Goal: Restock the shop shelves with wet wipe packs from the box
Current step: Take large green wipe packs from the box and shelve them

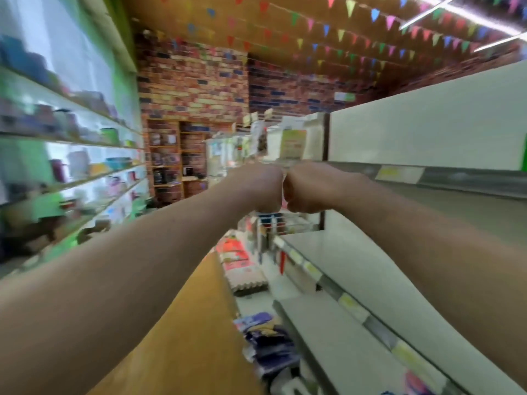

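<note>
The person stands in the shop aisle with both bare arms stretched straight forward. The left hand [265, 186] and the right hand [308, 189] are each clenched into a fist, and the two fists touch at the knuckles, at chest height in front of the shelves [356, 280] on the right side. I see only the backs of the hands.

Under the left forearm is a brown cardboard surface, which looks like the box [182, 323]. Just beside its right edge, low between it and the shelves, lie some purple and white packs [268, 340]; they are too blurred to read. Yellow price labels [350, 302] sit on the shelf edges.

On the left, wall shelves [85, 181] carry coloured goods. Behind is a brick wall [194, 81], with small flags [342, 35] hanging above.
</note>
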The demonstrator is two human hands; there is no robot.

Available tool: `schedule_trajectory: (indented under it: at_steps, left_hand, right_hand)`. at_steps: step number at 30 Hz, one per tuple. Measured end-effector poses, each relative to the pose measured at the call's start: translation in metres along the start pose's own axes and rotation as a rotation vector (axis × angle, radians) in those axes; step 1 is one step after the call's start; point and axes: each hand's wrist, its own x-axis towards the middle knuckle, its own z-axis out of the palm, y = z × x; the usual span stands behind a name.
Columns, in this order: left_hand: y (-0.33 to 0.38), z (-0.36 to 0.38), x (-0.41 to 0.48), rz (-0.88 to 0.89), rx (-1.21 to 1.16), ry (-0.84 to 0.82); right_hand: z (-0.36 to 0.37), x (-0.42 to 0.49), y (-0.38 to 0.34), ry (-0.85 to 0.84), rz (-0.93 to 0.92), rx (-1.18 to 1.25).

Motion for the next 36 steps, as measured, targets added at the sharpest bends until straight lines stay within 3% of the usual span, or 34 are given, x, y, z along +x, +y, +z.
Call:
schedule_trajectory:
  at_steps: [10,17,28,36]
  left_hand:
    - [-0.093,0.068,-0.153,-0.303,0.022,-0.303]
    - [-0.142,0.115,-0.269,-0.652,0.021,-0.426]
    - [-0.151,0.158,-0.475,-1.057,-0.057,-0.706]
    - [-0.162,0.196,-0.618,-1.302,-0.168,-0.798]
  right_hand:
    - [0.05,-0.046,-0.176,-0.206,-0.31,0.086]
    - [0.082,-0.085,-0.271,-0.331,-0.57,0.179]
    - [0.131,-0.192,-0.412,-0.425,-1.067,0.273]
    - [0.183,-0.27,-0.51,-0.556,-1.281,0.244]
